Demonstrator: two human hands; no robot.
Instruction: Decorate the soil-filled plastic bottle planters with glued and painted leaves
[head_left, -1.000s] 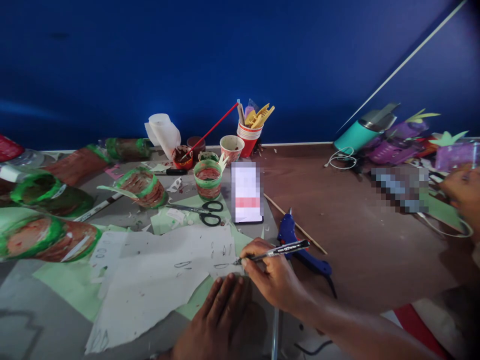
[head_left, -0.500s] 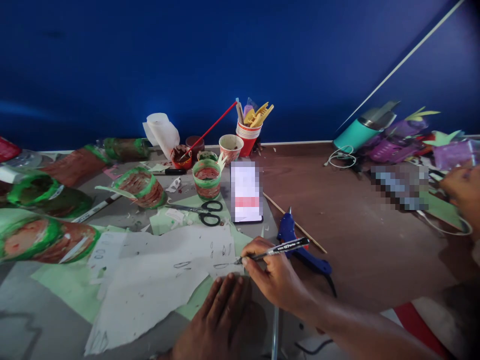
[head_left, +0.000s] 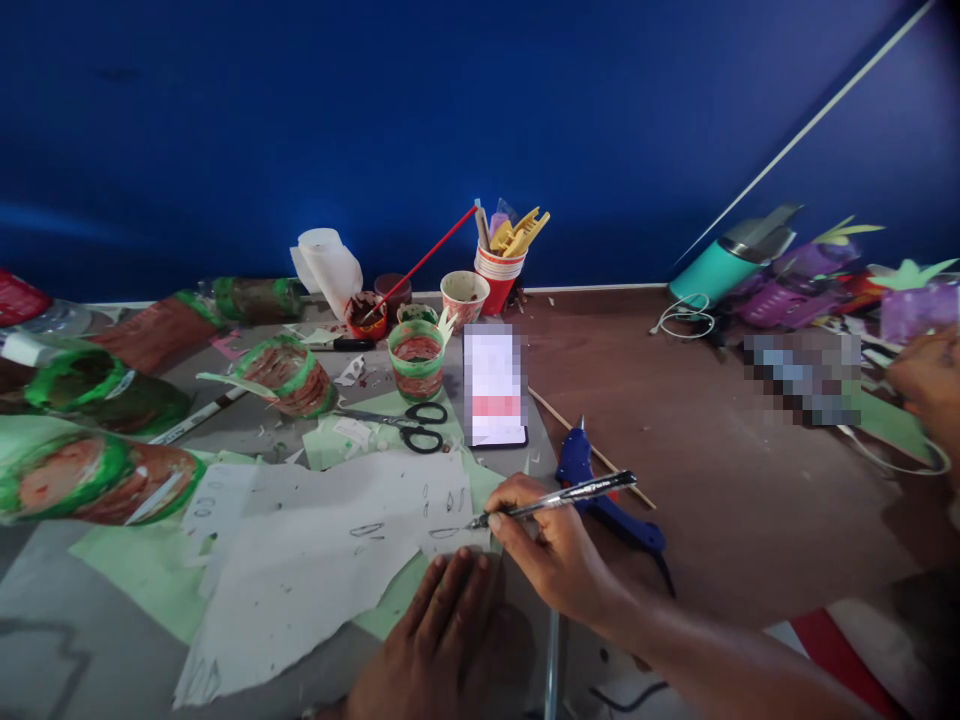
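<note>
My right hand point(head_left: 551, 545) grips a black-and-clear pen point(head_left: 581, 492), its tip at a small leaf-like outline near the right edge of a white paper sheet point(head_left: 300, 560). Several more pen-drawn ovals are scattered over the sheet. Lying flat, fingers stretched out, my left hand point(head_left: 431, 640) rests its fingertips at the sheet's lower right edge. Green paper point(head_left: 124, 575) shows beneath the white sheet. Just beyond the sheet lie black-handled scissors point(head_left: 421, 428) and a phone point(head_left: 495, 385) with a blurred screen. Right of the pen sits a blue glue gun point(head_left: 577, 460), partly hidden by my right hand.
Painted green-and-brown cups point(head_left: 416, 365) and bottles point(head_left: 142, 480) stand or lie to the left. A red cup point(head_left: 500, 280) of tools is at the back. A thin stick point(head_left: 547, 405) lies behind the glue gun. At right are a teal bottle point(head_left: 716, 265) and another person's hand point(head_left: 930, 375).
The pen's rear end has swung slightly to the right and its barrel has rolled, while the tip stays near the same outline. My left hand remains in place. The view has shifted slightly.
</note>
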